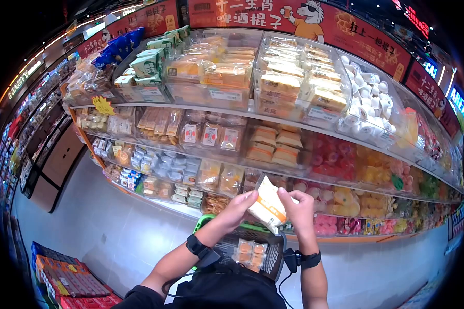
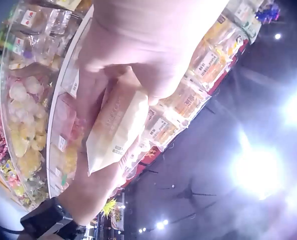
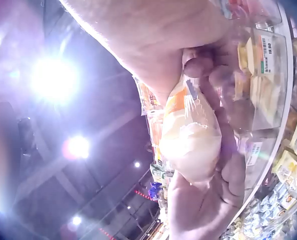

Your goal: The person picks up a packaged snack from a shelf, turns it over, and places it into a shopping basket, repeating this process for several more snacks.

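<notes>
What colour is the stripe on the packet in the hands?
The packet has an orange stripe, clearest in the head view.

Black top (image 1: pixel 227 289) worn | short black left sleeve (image 1: pixel 143 298) seen | black straps (image 1: pixel 311 260) fastened round both wrists (image 1: pixel 307 244) | dark boxy units (image 1: pixel 292 258) mounted beside them | thin black cables (image 1: pixel 280 291) attached

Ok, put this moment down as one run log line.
left hand: grips white-and-orange packet | right hand: grips same packet | basket: below, holding packaged snacks | shelves: ahead, stocked
</notes>
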Action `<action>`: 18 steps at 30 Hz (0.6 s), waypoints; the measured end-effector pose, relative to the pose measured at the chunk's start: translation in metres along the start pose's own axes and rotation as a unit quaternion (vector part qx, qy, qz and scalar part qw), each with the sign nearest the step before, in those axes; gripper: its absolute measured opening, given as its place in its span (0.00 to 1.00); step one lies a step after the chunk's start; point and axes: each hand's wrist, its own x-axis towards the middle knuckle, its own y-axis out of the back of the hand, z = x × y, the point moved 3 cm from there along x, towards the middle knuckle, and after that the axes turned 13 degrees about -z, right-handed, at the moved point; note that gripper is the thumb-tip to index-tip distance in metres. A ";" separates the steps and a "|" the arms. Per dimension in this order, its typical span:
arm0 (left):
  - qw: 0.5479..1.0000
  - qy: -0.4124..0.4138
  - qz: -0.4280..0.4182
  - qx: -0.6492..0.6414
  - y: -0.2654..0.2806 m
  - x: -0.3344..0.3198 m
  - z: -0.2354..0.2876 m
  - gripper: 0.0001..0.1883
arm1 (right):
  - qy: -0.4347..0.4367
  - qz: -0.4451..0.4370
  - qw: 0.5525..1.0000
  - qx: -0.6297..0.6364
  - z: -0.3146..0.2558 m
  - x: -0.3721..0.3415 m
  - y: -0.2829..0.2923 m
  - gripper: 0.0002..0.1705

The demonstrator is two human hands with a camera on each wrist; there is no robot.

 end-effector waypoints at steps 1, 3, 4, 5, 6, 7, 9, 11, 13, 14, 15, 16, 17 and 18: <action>1.000 -0.014 0.018 0.006 0.003 -0.001 -0.004 0.27 | 0.009 0.013 1.000 0.001 0.004 0.001 0.001 0.19; 0.998 -0.040 0.052 0.020 0.005 -0.003 -0.010 0.26 | 0.018 0.002 0.998 0.057 0.015 0.003 0.003 0.22; 0.996 -0.062 0.070 -0.009 0.003 -0.003 -0.010 0.26 | -0.005 -0.014 0.994 0.111 0.013 0.001 0.002 0.25; 0.992 -0.084 0.088 -0.038 0.001 -0.003 -0.009 0.25 | -0.028 -0.031 0.985 0.165 0.010 -0.002 0.001 0.27; 0.986 -0.107 0.107 -0.067 0.000 -0.005 -0.008 0.24 | -0.085 -0.113 0.978 0.156 0.010 -0.004 -0.002 0.32; 0.985 -0.106 0.109 -0.080 0.001 -0.006 -0.009 0.24 | -0.091 -0.138 0.975 0.148 0.019 -0.006 -0.009 0.26; 0.982 -0.106 0.110 -0.108 0.005 -0.004 -0.013 0.24 | -0.089 -0.164 0.972 0.143 0.017 -0.010 -0.016 0.22; 0.985 -0.104 0.112 -0.086 0.009 -0.005 -0.017 0.23 | -0.069 -0.154 0.973 0.156 0.017 -0.008 -0.015 0.20; 0.986 -0.100 0.110 -0.071 0.009 -0.007 -0.016 0.23 | -0.056 -0.147 0.973 0.167 0.017 -0.009 -0.015 0.19; 0.987 -0.099 0.108 -0.069 0.008 -0.007 -0.015 0.23 | -0.052 -0.146 0.973 0.171 0.017 -0.009 -0.014 0.19; 0.987 -0.099 0.106 -0.067 0.006 -0.007 -0.014 0.23 | -0.048 -0.146 0.973 0.174 0.016 -0.009 -0.014 0.18; 0.987 -0.097 0.108 -0.066 0.004 -0.008 -0.014 0.23 | -0.049 -0.140 0.975 0.168 0.015 -0.009 -0.013 0.18; 0.987 -0.095 0.109 -0.065 0.003 -0.008 -0.014 0.23 | -0.050 -0.135 0.976 0.163 0.012 -0.009 -0.012 0.17; 0.987 -0.093 0.112 -0.063 0.002 -0.009 -0.014 0.23 | -0.052 -0.129 0.978 0.158 0.010 -0.010 -0.011 0.16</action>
